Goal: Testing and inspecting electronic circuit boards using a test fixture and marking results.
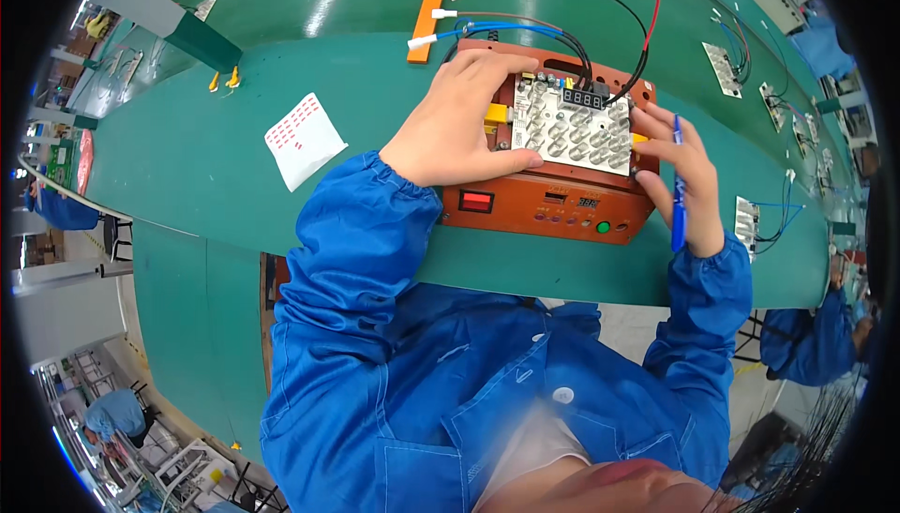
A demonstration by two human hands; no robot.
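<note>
Hands (459, 124) — two, one board (572, 128), one pen (677, 185)

a white circuit board (574, 130) lies flat on an orange test box (548, 202); a blue pen (678, 196) stands nearly upright, seemingly capped.

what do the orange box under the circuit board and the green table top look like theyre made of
The orange box: looks like a rigid board or laminate, possibly plastic; its flat front is matte and evenly coloured, with buttons set into it. The left hand presses the circuit board on top of it. The green table top: seems a smooth, slightly glossy mat or belt, perhaps rubber or vinyl; soft streaks of lamp glare show on it.
</note>
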